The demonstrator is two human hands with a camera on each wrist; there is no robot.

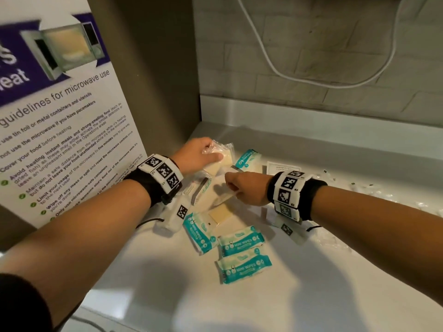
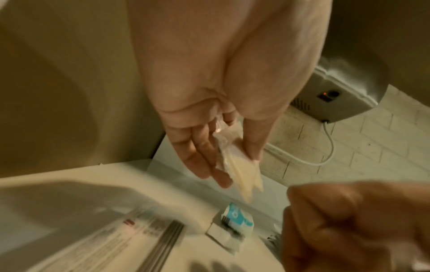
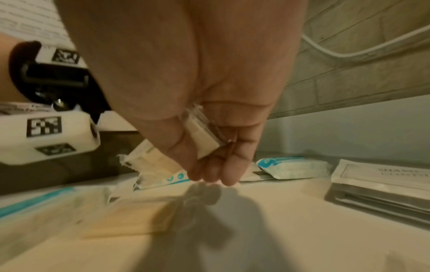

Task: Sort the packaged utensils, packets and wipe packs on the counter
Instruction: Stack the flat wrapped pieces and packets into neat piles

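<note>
The white counter (image 1: 299,271) carries everything, and beside it on the left stands a big microwave poster (image 1: 60,111). Near the front lie three teal wipe packs (image 1: 242,239) close together, almost touching; a fourth wipe pack (image 1: 247,159) lies further back, just beside a stack of flat white sachets (image 1: 282,167).

The left hand (image 1: 197,155) is at the back of the counter, near the corner. Its thumb and fingers (image 2: 204,147) pinch a clear packet (image 1: 219,156) with cream-coloured contents, and the packet seems to be lifted a little. The right hand (image 1: 242,188) hangs low above the middle of the counter with curled fingers (image 3: 209,169) gripping a smaller clear packet (image 3: 203,137) of the same kind. Between the hands more clear packets (image 1: 219,215) lie loose.

I judge the step is to gather the clear packets into one group. To do it well, each hand should hold its packet by the sealed edge, because the film is slippery, and should put it down flat beside the others, well apart from the wipe packs, so the groups do not mix.
</note>
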